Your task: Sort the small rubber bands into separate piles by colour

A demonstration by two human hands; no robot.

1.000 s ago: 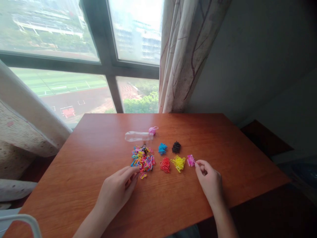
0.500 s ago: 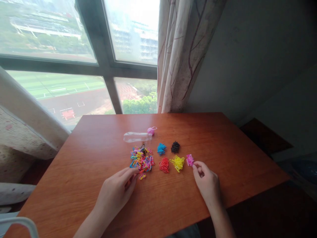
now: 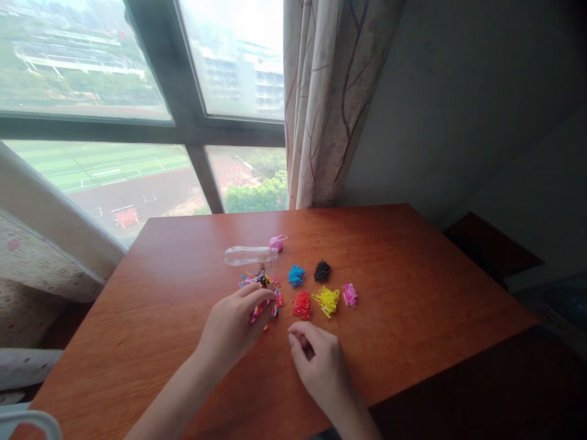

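My left hand (image 3: 233, 330) lies on the near side of a mixed pile of small coloured rubber bands (image 3: 262, 285), its fingers stretched over the pile. My right hand (image 3: 316, 363) hovers just in front of the red pile (image 3: 302, 304), fingers curled in with nothing visible in them. Beyond it sit further sorted piles: blue (image 3: 296, 275), black (image 3: 321, 271), yellow (image 3: 327, 300) and pink (image 3: 350, 294).
A clear plastic bottle (image 3: 247, 255) with a pink cap (image 3: 276, 242) lies on its side behind the mixed pile on the wooden table (image 3: 413, 305). A window and a curtain (image 3: 321, 104) stand beyond the far edge. A white chair rail (image 3: 27, 421) shows at bottom left.
My right hand has left the pink pile and moved left to a spot in front of the red pile. My left hand has slid forward onto the mixed pile.
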